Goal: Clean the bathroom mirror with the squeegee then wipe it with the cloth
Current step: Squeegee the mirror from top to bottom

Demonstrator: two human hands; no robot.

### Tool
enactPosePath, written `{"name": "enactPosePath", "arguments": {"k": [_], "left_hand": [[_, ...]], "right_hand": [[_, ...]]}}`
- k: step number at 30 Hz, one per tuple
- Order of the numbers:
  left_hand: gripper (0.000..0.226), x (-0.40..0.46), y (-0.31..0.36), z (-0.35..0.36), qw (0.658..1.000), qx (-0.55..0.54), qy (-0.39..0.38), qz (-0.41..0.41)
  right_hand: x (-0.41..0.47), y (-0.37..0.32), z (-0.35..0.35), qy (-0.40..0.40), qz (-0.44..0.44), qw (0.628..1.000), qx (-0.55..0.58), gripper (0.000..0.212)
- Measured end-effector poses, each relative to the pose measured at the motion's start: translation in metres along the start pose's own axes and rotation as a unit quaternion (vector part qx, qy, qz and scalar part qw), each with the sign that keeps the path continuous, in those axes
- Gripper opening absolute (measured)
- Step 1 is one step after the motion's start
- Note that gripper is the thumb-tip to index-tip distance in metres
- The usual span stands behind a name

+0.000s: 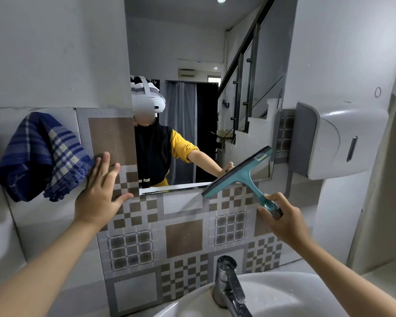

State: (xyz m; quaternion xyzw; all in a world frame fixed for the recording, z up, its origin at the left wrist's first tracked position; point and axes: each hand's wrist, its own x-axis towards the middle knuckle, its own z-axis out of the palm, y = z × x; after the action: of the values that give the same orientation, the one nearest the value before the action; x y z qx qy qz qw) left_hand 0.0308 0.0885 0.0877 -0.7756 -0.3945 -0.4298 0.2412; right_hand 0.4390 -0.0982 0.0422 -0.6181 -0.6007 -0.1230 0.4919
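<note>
- Teal plastic is the first thing we notice: one squeegee [238, 171] with a dark rubber blade, tilted so the blade runs from lower left to upper right across the mirror's bottom right corner.
- We count one mirror [204, 65], tall and frameless, fixed to the wall above the patterned tiles [183, 239]; the blade's upper part lies over the glass, while its lower end overhangs the tiles just below the bottom edge.
- We see two bare hands. Our right hand [281, 219] grips the end of the squeegee's handle, its fingers [273, 197] curled closed around it.
- Our left hand [98, 195] lies flat on the tiled wall just left of the mirror's lower corner, fingers spread wide and holding nothing; the fingertips touch the hanging cloth's edge or sit right beside it, we cannot tell which.
- We count one cloth [41, 156], blue and white checked, hanging bunched on the wall to the left of the mirror, well apart from the squeegee.
- One white dispenser [338, 140] with a grey side is mounted on the wall to the right of the mirror.
- One chrome tap [229, 287] stands at the back of one white basin [290, 296] below the tiles.
- In the glass we see a person in a white headset, black vest and yellow sleeve, with a staircase and a curtain behind.
</note>
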Motion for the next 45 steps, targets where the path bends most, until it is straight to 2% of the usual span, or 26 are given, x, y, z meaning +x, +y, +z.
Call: {"name": "enactPosePath", "arguments": {"k": [8, 19, 22, 27, 35, 40, 45], "left_hand": [[0.085, 0.000, 0.002, -0.001, 1.000, -0.001, -0.006, -0.003], [0.084, 0.000, 0.002, -0.001, 1.000, 0.001, -0.001, 0.005], [0.083, 0.000, 0.002, -0.002, 1.000, -0.001, 0.000, 0.004], [0.083, 0.000, 0.003, -0.001, 1.000, -0.003, 0.001, 0.005], [0.083, -0.001, 0.002, -0.001, 1.000, -0.007, -0.005, 0.004], [0.083, -0.001, 0.000, 0.000, 1.000, -0.002, -0.011, 0.003], [0.082, -0.001, -0.001, 0.000, 1.000, 0.002, -0.020, 0.002]], "right_hand": [[-0.004, -0.011, -0.001, -0.015, 0.089, 0.991, 0.098, 0.025], [-0.022, -0.019, 0.004, 0.041, 0.225, 0.955, 0.191, 0.018], [-0.021, -0.036, 0.011, 0.058, 0.265, 0.933, 0.237, 0.016], [-0.021, -0.063, 0.022, 0.066, 0.360, 0.873, 0.321, 0.019], [-0.023, -0.118, 0.050, 0.067, 0.442, 0.804, 0.392, 0.019], [-0.026, -0.142, 0.074, 0.097, 0.464, 0.780, 0.410, 0.019], [-0.030, -0.161, 0.093, 0.112, 0.468, 0.772, 0.415, 0.018]]}}
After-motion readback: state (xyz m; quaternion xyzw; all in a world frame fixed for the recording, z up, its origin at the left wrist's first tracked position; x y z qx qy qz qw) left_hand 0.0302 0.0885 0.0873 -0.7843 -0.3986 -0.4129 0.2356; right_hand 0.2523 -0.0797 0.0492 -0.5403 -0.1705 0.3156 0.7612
